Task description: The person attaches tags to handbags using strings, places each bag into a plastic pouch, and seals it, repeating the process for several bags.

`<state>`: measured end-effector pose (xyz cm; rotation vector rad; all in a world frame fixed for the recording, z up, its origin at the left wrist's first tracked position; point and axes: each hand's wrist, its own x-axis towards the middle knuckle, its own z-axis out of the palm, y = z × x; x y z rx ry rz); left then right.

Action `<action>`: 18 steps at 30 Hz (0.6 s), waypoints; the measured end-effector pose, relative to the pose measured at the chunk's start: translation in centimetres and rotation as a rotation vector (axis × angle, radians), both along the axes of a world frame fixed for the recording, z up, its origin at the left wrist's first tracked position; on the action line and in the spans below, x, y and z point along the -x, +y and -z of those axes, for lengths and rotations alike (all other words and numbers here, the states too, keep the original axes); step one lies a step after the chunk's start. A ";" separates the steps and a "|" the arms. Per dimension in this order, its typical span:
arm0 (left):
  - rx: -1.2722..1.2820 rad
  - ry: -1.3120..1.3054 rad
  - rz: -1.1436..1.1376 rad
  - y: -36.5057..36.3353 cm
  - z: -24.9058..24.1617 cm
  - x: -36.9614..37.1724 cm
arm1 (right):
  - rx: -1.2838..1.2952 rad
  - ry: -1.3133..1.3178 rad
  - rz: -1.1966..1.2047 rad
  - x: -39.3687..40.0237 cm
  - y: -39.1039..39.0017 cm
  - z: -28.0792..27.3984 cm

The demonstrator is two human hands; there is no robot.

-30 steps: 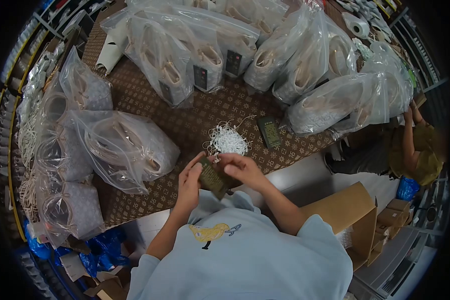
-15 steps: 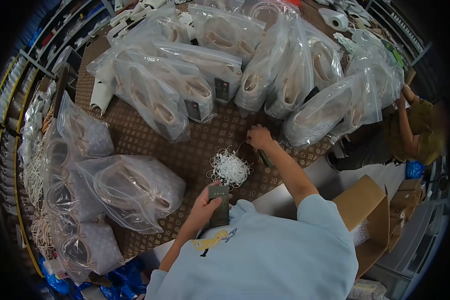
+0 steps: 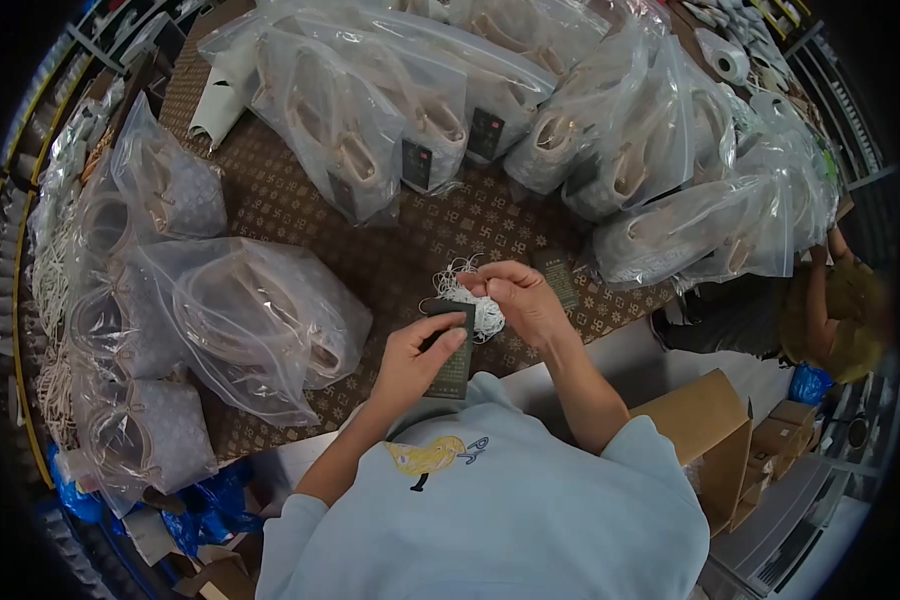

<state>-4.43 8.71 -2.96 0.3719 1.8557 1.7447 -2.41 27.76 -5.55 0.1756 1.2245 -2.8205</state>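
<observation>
Dark green card hang tag (image 3: 453,352) pinched in left hand (image 3: 417,358) over the table edge, right hand (image 3: 518,300) closed on a white string loop from the tangled pile (image 3: 478,308), not yet threaded I'd say, w/ another tag (image 3: 562,280) unstrung beside glossy bagged handbags (image 3: 355,125).

Head view, steeply down, close.
</observation>
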 end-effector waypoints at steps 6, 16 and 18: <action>-0.200 -0.223 -0.081 -0.1 0.1 -0.3 | -0.257 0.171 0.076 -1.1 -3.8 0.1; 0.069 0.297 -0.006 -2.0 -2.2 0.5 | -1.200 0.383 0.256 -1.5 -2.3 -5.7; 0.083 0.390 -0.007 -2.0 -2.4 0.4 | -1.248 0.522 0.169 -1.2 -2.5 -6.0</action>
